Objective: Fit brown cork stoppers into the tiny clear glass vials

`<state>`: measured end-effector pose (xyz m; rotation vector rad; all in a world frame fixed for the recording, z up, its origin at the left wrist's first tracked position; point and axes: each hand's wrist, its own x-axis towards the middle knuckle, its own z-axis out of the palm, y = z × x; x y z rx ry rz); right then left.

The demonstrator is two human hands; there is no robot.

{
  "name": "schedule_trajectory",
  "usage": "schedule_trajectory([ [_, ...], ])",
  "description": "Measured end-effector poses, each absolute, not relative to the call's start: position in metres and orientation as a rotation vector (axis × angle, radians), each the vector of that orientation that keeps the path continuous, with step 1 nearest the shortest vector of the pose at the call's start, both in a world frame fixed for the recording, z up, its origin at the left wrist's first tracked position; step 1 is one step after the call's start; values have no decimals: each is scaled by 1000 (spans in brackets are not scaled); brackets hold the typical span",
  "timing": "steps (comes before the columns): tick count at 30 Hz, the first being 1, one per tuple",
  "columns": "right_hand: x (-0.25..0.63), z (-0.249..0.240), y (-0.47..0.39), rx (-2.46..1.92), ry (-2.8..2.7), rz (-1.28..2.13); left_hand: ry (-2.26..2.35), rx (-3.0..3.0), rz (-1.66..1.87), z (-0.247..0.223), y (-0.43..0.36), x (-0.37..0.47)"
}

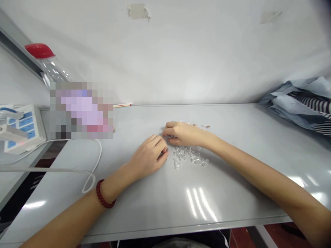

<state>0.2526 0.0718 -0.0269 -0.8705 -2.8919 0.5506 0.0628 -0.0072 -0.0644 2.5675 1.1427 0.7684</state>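
A loose pile of small clear plastic pieces (184, 152) lies on the glossy grey table (144, 206). My right hand (178, 133) is over the back left of the pile, its fingers curled down and a bit of clear plastic showing between fingers and thumb. Just left of the pile is my left hand (151, 153), closed with fingers bent toward the thumb; whatever it may hold is hidden. The two hands nearly meet at the fingertips. One clear piece (177, 164) sits apart at the pile's front edge. A few more pieces, some with brownish ends (206, 126), lie behind my right wrist.
At the left stand a clear bottle with a red cap (40, 50) and a blurred-out pinkish object (84, 110). A power strip (26, 129) and white cables (99, 151) lie nearby. A thin stick (122, 105) rests by the wall. Folded blue cloth (289, 100) is at right.
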Motion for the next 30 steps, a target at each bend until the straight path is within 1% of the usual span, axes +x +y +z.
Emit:
schedule_trajectory([
  [7,259,-15,79,-879,-2575,790,1143,2640,738,-66,-7,63],
  [10,259,-11,78,-919,-2304,1103,1230,2569,787,-66,-7,62],
  [14,254,-12,74,-857,-1997,1613,1389,2390,1023,-65,-7,62],
  [17,250,-14,72,-843,-1869,1780,1472,2281,1144,-65,-7,62],
  [19,250,-14,72,-854,-1850,1798,1445,2289,1167,-65,-7,62],
  [22,252,-15,72,-831,-1961,1755,1420,2331,1150,-65,-8,63],
  [27,251,-15,69,-760,-2209,1537,1392,2396,1141,-65,-9,63],
  [30,253,-11,70,-835,-2298,1436,1354,2442,1061,-62,-10,62],
])
